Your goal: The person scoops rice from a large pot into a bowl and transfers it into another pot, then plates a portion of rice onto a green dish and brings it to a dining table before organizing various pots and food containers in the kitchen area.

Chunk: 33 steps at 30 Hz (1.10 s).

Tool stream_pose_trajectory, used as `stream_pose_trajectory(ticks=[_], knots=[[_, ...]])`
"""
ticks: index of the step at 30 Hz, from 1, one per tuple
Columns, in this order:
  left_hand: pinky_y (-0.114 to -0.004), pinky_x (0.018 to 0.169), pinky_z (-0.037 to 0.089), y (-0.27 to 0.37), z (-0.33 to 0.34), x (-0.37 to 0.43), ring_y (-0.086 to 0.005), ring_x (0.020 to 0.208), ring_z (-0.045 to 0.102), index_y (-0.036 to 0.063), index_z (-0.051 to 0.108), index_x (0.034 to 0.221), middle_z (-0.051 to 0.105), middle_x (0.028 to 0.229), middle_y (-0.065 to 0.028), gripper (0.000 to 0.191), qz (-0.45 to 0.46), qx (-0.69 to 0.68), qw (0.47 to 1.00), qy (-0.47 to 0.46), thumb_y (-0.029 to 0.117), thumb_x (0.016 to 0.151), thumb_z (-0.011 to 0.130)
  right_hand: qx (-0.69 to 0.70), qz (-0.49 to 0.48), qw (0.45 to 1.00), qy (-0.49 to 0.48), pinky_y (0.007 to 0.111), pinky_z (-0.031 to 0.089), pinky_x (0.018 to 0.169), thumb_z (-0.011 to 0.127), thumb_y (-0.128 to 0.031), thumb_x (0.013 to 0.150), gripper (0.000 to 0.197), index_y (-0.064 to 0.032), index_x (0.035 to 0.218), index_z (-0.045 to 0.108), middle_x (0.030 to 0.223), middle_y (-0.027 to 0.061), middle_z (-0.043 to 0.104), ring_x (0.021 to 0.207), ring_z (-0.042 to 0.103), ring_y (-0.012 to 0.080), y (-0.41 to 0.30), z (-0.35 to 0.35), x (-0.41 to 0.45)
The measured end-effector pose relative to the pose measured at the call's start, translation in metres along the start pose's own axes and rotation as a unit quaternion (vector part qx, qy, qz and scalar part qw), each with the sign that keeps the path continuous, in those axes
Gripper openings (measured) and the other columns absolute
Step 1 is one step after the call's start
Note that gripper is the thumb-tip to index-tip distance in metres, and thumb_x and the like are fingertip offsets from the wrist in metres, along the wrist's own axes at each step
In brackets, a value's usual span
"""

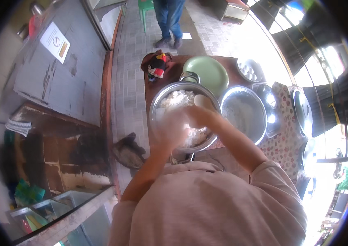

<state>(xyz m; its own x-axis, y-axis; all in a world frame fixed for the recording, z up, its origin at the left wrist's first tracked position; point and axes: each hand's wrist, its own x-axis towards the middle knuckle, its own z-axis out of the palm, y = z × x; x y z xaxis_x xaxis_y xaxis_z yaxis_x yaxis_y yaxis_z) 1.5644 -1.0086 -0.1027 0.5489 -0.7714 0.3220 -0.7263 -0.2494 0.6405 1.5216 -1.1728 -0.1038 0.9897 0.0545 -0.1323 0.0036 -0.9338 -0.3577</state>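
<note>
A metal pot (154, 106) holding cooked white rice (178, 99) stands on a brown table in front of me. Above the pot's left half is my left hand (174, 124), blurred, its fingers not clear. My right hand (197, 116) is over the middle of the pot, close beside the left one. A pale rounded utensil, perhaps a rice paddle (204, 101), lies at the pot's upper right, just beyond my right hand; whether the hand grips it is hidden. Right of the pot stands a wide metal basin (243, 115) with whitish residue inside.
Beyond the pot lies a green plate (206, 72). A bowl of eggs (249, 70) sits at the table's far right corner, a cloth bundle (158, 66) at the far left. Lidded metal pots (303, 112) line the right. Another person (169, 18) stands beyond the table.
</note>
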Motion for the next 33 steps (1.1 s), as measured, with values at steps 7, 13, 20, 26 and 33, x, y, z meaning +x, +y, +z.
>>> stream_pose_trajectory(ticks=[7,13,20,26,33], knots=[[-0.040,0.069,0.047,-0.004,0.024,0.043,-0.0310,0.075,0.058,0.0043,0.058,0.074,0.058,0.079,-0.0119,0.008,0.078,0.087,0.991,-0.068,0.006,0.068,0.063,0.027,0.328,0.941,0.076,0.044,0.048,0.073,0.055,-0.029,0.080,0.029,-0.0013,0.078,0.065,0.081,0.0211,0.063,0.082,0.061,0.0361,0.023,-0.038,-0.059],[-0.040,0.064,0.048,0.023,0.026,0.080,-0.0341,0.071,0.059,0.0032,0.057,0.071,0.059,0.073,-0.0130,0.008,0.123,0.065,0.987,-0.085,0.008,0.068,0.063,0.197,0.192,0.903,0.329,0.043,0.047,0.071,0.055,-0.025,0.082,0.023,-0.0040,0.089,0.060,0.087,0.0194,0.060,0.084,0.058,0.0362,0.024,0.001,-0.068],[-0.039,0.060,0.047,0.018,0.019,0.093,-0.0338,0.065,0.060,0.0042,0.058,0.074,0.059,0.066,-0.0170,0.007,0.015,-0.002,0.987,-0.162,0.006,0.069,0.062,0.087,0.261,0.945,0.176,0.040,0.041,0.078,0.050,-0.026,0.082,0.025,-0.0063,0.085,0.066,0.092,0.0148,0.058,0.091,0.053,0.0301,0.019,0.007,-0.090],[-0.041,0.067,0.049,0.018,0.000,0.111,-0.0348,0.076,0.062,0.0014,0.063,0.077,0.062,0.079,-0.0215,0.011,0.042,0.266,0.911,-0.312,0.003,0.069,0.055,-0.057,0.346,0.923,0.159,0.039,0.042,0.082,0.047,-0.016,0.079,0.026,-0.0006,0.099,0.056,0.099,0.0144,0.058,0.097,0.052,0.0285,0.018,0.044,-0.073],[-0.035,0.069,0.050,0.024,-0.009,0.125,-0.0258,0.069,0.065,-0.0015,0.064,0.062,0.063,0.062,-0.0170,0.020,-0.043,0.286,0.823,-0.489,0.005,0.066,0.046,0.064,0.326,0.942,0.039,0.041,0.051,0.068,0.040,-0.010,0.083,0.022,0.0070,0.096,0.047,0.082,0.0217,0.063,0.078,0.064,0.0327,0.013,-0.013,-0.098]])
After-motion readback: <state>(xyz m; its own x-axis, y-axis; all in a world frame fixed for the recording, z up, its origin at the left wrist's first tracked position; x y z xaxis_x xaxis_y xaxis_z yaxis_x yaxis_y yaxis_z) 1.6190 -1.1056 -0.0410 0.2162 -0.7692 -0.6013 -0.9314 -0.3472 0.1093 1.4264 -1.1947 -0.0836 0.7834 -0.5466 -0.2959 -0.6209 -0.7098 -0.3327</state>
